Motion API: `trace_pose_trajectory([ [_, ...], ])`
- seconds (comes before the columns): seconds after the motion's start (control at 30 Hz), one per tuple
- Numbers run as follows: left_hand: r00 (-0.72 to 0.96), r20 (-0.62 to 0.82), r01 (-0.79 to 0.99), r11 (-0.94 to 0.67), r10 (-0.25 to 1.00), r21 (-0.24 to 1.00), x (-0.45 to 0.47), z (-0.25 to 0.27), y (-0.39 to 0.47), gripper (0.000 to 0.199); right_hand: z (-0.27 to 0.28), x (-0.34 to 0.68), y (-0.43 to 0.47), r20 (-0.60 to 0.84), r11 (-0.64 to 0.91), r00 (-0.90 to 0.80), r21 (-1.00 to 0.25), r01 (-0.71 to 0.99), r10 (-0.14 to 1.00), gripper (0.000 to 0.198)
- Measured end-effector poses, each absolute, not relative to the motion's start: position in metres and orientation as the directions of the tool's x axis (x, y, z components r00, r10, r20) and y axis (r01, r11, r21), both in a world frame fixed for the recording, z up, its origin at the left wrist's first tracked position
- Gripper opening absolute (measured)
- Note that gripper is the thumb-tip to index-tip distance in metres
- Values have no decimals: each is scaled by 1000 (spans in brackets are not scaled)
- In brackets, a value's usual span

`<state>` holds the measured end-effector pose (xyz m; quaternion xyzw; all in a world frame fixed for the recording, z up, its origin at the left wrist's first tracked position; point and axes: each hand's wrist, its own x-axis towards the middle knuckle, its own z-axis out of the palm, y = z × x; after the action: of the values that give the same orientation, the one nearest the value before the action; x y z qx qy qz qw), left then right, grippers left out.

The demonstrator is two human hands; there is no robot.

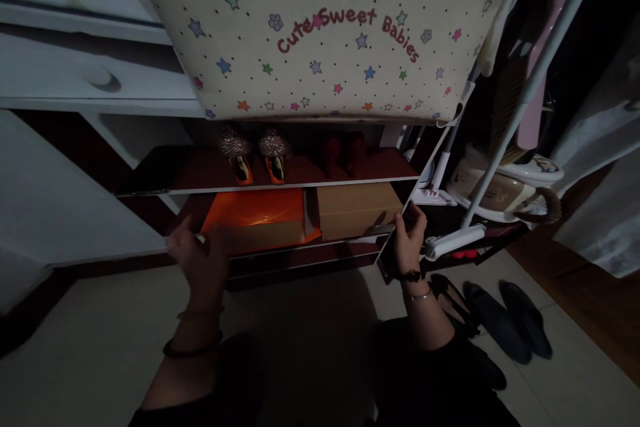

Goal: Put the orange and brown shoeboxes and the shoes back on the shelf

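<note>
A dark red shoe rack [310,175] with pale edges stands low in front of me. My left hand [203,260] is at its left end, fingers curled at the lower shelf's edge beside an orange box [255,207]. At the opposite end, my right hand [411,240] grips the rack's side panel, thumb toward me. A brown cardboard box [357,207] lies on that lower shelf, to the right of the orange one. Above them sit a pair of glittery high heels [274,155] and a pair of dark red shoes [345,150], partly in shadow.
A cream cover [345,33] printed with stars overhangs the rack. White drawers [75,73] stand at left. On the right are a pale pole [530,93], a pink-handled brush [543,60] and a beige lidded container [480,180]. Black shoes [500,320] lie on the tiled floor.
</note>
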<state>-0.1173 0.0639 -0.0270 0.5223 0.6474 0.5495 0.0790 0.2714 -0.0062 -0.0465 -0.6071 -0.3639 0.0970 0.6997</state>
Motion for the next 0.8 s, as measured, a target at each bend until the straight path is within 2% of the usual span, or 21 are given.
trace_pose_trajectory([
  [0.07, -405, 602, 689, -203, 688, 695, -106, -24, 52, 61, -43, 249, -19, 400, 329, 691, -913, 242, 603, 50],
  [0.17, -332, 650, 662, -321, 684, 677, -78, -16, 38, 59, -37, 212, -26, 263, 371, 603, -927, -59, 753, 40],
  [0.23, -276, 590, 493, -415, 759, 765, -53, -6, 33, 52, -28, 192, -21, 137, 319, 469, -887, -335, 873, 41],
  [0.27, -267, 537, 336, -445, 800, 830, -41, 1, 31, 52, -20, 184, -18, 93, 274, 380, -847, -456, 920, 43],
  [0.33, -111, 396, -24, -401, 911, 916, -19, 18, 26, 61, 3, 175, -13, 89, 201, 209, -766, -611, 974, 47],
  [0.37, 14, 358, -187, -349, 934, 918, -11, 28, 22, 68, 18, 172, -12, 130, 182, 129, -742, -645, 983, 52],
  [0.43, 237, 382, -431, -256, 893, 865, -1, 48, 12, 82, 47, 171, -15, 254, 182, -12, -726, -664, 967, 72],
  [0.5, 368, 456, -562, -197, 810, 803, -1, 65, -1, 89, 70, 172, -24, 380, 210, -136, -735, -644, 915, 98],
  [0.57, 455, 535, -646, -149, 712, 749, -6, 75, -14, 95, 80, 175, -35, 490, 266, -211, -731, -628, 846, 115],
  [0.7, 515, 648, -734, -102, 561, 671, -18, 71, -27, 102, 61, 179, -45, 631, 342, -283, -681, -647, 722, 120],
  [0.8, 538, 669, -719, -135, 513, 682, -22, 59, -28, 90, 38, 182, -42, 581, 283, -372, -742, -608, 724, 112],
])
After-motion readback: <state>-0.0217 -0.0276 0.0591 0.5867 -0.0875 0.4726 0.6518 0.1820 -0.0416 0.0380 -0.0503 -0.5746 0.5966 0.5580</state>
